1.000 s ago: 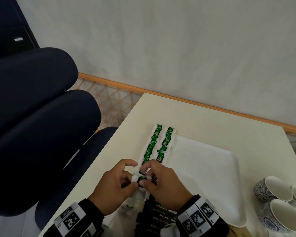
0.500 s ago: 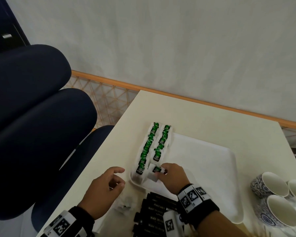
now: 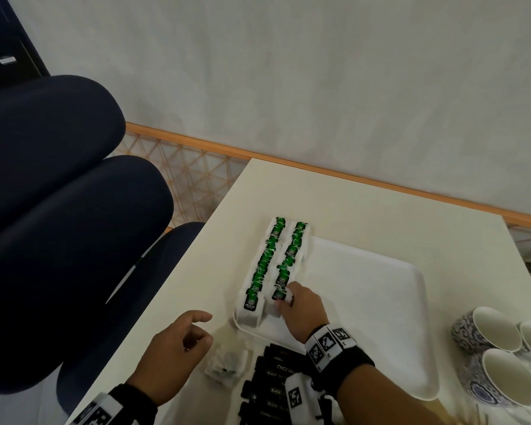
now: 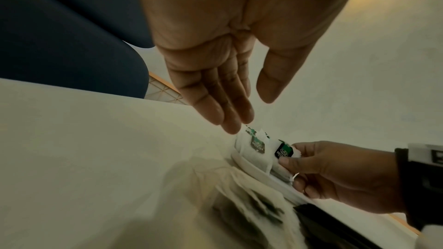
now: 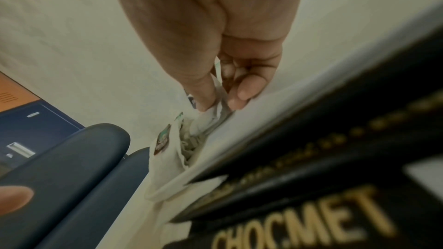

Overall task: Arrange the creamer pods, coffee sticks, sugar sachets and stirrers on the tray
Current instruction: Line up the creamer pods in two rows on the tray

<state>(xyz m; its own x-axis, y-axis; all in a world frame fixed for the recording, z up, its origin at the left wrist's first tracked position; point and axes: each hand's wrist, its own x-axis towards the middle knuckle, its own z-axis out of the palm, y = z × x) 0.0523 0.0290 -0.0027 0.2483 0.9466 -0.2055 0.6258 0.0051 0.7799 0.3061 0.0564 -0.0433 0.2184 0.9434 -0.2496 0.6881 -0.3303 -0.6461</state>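
Observation:
A white tray (image 3: 365, 305) lies on the cream table. Two rows of white sachets with green labels (image 3: 269, 256) run along its left side. My right hand (image 3: 284, 297) pinches one more green-labelled sachet (image 3: 277, 294) at the near end of the right row, its lower edge down on the tray. The left wrist view shows that sachet (image 4: 284, 150) between thumb and fingers; in the right wrist view the right hand (image 5: 220, 103) pinches its white paper (image 5: 208, 118). My left hand (image 3: 203, 328) hovers open and holds nothing, left of the tray's near corner.
A small heap of loose sachets (image 3: 226, 361) lies on the table by my left hand. Black sticks (image 3: 273, 378) marked CHOCMET lie under my right wrist. Three patterned cups (image 3: 497, 335) stand right of the tray. A dark blue chair (image 3: 74, 240) is at the table's left edge.
Both hands held the sachet in front of the tray. The left hand let go and drew back open; the right hand carried the sachet onto the near end of the right row.

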